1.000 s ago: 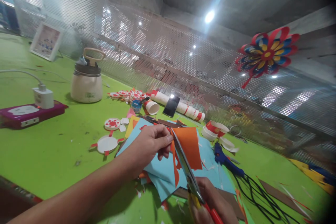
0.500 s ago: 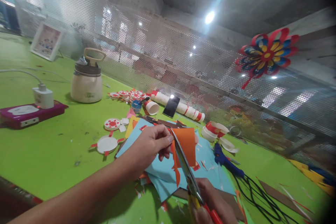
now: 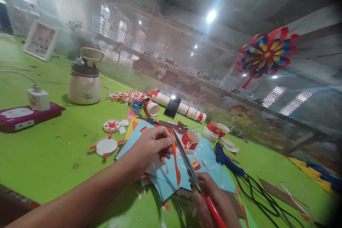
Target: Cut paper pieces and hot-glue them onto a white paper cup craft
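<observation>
My left hand [image 3: 156,144] is closed in a pinch on a narrow strip of orange paper [image 3: 176,169], which hangs down from the fingertips. In my right hand [image 3: 213,197] is a pair of scissors [image 3: 189,165] with red handles. Their blades look shut and point up, with the tips close beside my left fingertips. Below both hands lie light blue paper sheets [image 3: 162,185] with small scraps on them. A cut red and white paper cup [image 3: 190,141] stands on the sheets, just behind the blades.
Right of the sheets lies a blue glue gun [image 3: 229,162] with a black cable. Behind are a phone [image 3: 172,107], a row of stacked paper cups [image 3: 184,108] and a blue jar [image 3: 136,107]. A spray bottle [image 3: 84,83] and purple power strip [image 3: 29,115] stand left.
The orange sheet beside the blades has come away and dropped out of sight, uncovering the cup. The strip stays in my left hand. The scissor blades have closed.
</observation>
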A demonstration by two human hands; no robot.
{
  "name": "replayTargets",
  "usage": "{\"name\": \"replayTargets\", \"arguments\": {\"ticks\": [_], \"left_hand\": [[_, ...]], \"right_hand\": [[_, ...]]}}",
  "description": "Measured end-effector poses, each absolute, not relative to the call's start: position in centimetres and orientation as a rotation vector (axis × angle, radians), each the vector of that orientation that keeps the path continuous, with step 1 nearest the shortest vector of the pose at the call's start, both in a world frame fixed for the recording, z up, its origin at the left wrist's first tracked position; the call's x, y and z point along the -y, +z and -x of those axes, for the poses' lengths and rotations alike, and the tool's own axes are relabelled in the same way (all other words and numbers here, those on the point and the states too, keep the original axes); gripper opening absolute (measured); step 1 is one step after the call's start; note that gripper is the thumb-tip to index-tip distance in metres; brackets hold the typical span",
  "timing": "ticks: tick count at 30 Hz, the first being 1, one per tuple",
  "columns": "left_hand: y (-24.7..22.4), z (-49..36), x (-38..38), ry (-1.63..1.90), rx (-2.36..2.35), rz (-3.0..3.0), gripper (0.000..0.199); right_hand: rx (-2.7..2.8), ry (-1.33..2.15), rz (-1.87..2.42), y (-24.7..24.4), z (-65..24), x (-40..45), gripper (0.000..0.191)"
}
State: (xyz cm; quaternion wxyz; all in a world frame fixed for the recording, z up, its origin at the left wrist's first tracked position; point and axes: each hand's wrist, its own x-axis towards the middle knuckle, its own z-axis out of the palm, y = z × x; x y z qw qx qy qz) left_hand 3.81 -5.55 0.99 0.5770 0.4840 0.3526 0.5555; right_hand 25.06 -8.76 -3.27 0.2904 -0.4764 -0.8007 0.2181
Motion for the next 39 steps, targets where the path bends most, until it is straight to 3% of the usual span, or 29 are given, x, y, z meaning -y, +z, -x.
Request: {"name": "replayTargets", "arguments": {"ticks": [7,13,21,23,26,31,39], "left_hand": [[0.8,-3.6,5.1,1.34,-0.815,-1.148,0.021],[0.8,-3.4,4.9,1.339,-0.744,-1.03,0.017],[0.6,-3.5,5.1,1.306,-0.67,-0.933,0.013],[0.5,-3.7,5.0,1.298,-0.644,-0.923,0.014],[0.3,-3.9,4.9,1.289,-0.611,-0.916,0.012],[0.0,-3.8,4.8,1.275,-0.55,-0.945,0.011],[0.3,-3.8,5.1,1.273,-0.512,-0.986,0.012]], "right_hand": [[2.346,0.341,1.551,-2.1,-25.4,7.9,0.025],[2.517,0.111,1.665,-2.3,-27.6,6.8,0.034],[2.604,-0.065,1.542,-0.1,-27.8,7.8,0.03],[2.52,0.088,1.417,1.3,-26.6,8.4,0.029],[2.363,0.589,1.268,2.5,-24.3,8.5,0.023],[1.973,1.418,1.015,1.5,-22.3,7.1,0.03],[1.697,1.824,0.827,1.3,-22.0,6.8,0.02]]}}
